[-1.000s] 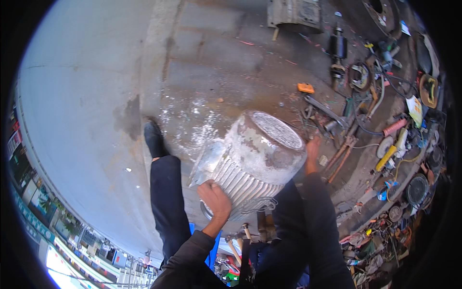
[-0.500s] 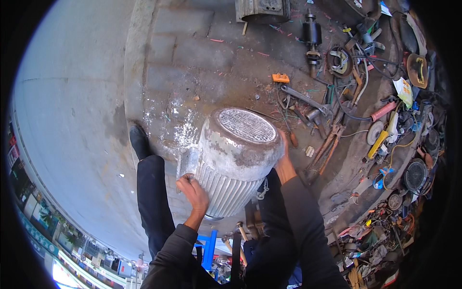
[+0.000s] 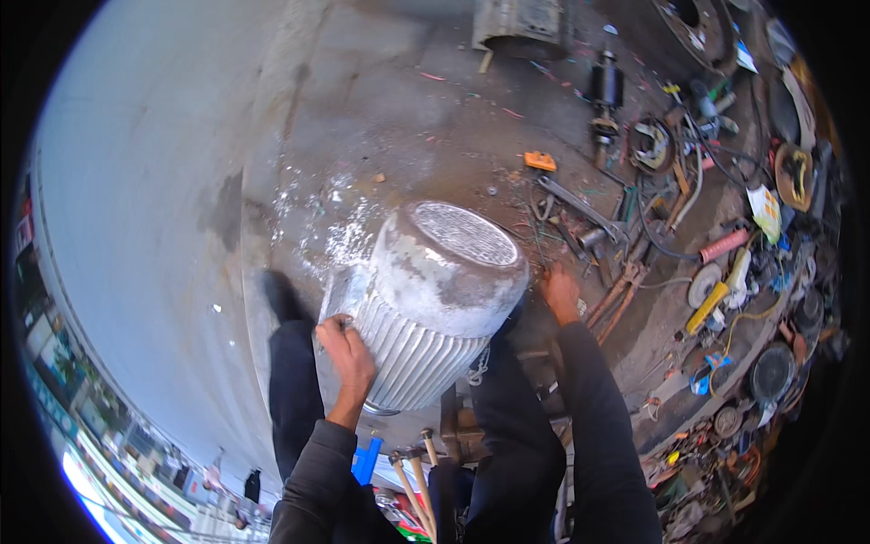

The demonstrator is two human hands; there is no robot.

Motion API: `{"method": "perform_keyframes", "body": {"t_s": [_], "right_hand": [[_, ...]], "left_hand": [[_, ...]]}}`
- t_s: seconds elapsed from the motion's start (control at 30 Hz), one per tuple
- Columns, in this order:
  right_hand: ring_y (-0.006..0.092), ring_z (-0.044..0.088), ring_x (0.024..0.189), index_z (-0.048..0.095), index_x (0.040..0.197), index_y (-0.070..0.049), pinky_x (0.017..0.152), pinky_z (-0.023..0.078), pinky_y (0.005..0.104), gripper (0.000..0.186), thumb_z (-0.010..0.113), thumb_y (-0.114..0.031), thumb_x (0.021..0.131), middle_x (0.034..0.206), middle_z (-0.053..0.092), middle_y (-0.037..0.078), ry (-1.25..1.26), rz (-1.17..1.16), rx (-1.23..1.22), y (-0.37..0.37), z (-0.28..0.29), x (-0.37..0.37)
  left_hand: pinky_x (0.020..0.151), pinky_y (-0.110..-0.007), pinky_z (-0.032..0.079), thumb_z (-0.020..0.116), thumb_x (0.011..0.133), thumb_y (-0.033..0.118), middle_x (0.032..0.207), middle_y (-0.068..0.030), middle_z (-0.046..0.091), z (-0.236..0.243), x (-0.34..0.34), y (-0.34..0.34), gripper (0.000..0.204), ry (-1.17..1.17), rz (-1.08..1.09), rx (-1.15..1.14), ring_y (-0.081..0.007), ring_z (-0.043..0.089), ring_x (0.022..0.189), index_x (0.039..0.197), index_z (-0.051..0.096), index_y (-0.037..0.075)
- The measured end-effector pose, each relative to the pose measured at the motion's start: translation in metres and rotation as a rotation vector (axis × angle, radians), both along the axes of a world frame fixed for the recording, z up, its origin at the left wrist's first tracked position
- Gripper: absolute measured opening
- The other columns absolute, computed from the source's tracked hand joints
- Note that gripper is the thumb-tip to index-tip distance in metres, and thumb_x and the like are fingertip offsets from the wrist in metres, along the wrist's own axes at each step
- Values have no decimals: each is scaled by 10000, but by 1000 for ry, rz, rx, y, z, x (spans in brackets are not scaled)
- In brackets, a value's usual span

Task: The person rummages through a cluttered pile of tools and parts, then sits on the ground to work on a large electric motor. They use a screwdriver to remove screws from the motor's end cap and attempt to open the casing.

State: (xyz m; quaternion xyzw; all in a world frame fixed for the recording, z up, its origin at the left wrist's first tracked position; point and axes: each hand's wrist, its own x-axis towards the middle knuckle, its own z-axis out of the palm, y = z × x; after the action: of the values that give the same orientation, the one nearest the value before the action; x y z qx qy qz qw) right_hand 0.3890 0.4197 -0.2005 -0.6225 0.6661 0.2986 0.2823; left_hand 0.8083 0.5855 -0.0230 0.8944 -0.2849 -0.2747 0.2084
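Observation:
A silver-grey electric motor with a ribbed casing stands tilted between my legs, its round grille facing up. My left hand is closed at the edge of the box-shaped part on the motor's left side. Off to the motor's right, my right hand is low over the floor, apart from the casing. Its fingers point at the spot where a screwdriver's handle lay. They are blurred, so whether they grip anything is unclear.
A large wrench, an orange block and long-handled pliers lie to the right. Farther off are a motor rotor and an empty motor housing. Hammers stand near my legs. Scrap piles up at the right.
My right hand has let go of the motor's right side and moved right and down toward the floor tools. My left hand stays on the motor. The whole view has shifted slightly.

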Motion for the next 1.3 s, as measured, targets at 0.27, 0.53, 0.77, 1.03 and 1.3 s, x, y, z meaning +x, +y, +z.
{"method": "perform_keyframes", "body": {"t_s": [0.27, 0.53, 0.77, 1.03, 1.3], "right_hand": [[523, 681, 1088, 560, 1297, 7, 923, 528, 597, 492, 671, -321, 947, 1145, 721, 329, -161, 55, -35, 26, 48, -17], [480, 628, 1235, 565, 1368, 29, 1031, 495, 516, 514, 671, -284, 974, 1321, 655, 315, -201, 204, 48, 21, -25, 55], [418, 595, 1320, 488, 1456, 52, 1091, 470, 452, 554, 641, -218, 998, 1419, 607, 287, -147, 202, -57, 4, 36, -4], [96, 565, 814, 566, 1311, -5, 705, 487, 264, 333, 683, -94, 1012, 983, 626, 33, -307, -86, -84, -69, 318, 34], [194, 712, 1158, 565, 1163, -5, 893, 531, 230, 199, 667, 39, 998, 1315, 717, 196, -470, 185, -124, -95, 507, 305]], "left_hand": [[947, -499, 367, 522, 935, 62, 1035, -244, 488, 4, -4, 5, 210, -37, 60, -20, -405, 478, 1039, 1113, 600, -18], [959, -519, 357, 736, 900, 240, 1087, -233, 467, 21, 6, 10, 473, 150, 69, -152, -396, 441, 1061, 1229, 553, -47], [1058, -549, 365, 796, 896, 325, 1216, -256, 453, 30, -1, 13, 708, 240, 11, -175, -419, 432, 1182, 1395, 486, -71], [1203, -634, 233, 670, 967, 561, 1634, -334, 291, 56, -25, 46, 966, 258, -166, -55, -574, 236, 1512, 1613, 313, -62], [1160, -610, 311, 740, 885, 557, 1609, -300, 372, 48, -30, 46, 976, 167, -129, -129, -547, 326, 1479, 1579, 399, -37]]}}
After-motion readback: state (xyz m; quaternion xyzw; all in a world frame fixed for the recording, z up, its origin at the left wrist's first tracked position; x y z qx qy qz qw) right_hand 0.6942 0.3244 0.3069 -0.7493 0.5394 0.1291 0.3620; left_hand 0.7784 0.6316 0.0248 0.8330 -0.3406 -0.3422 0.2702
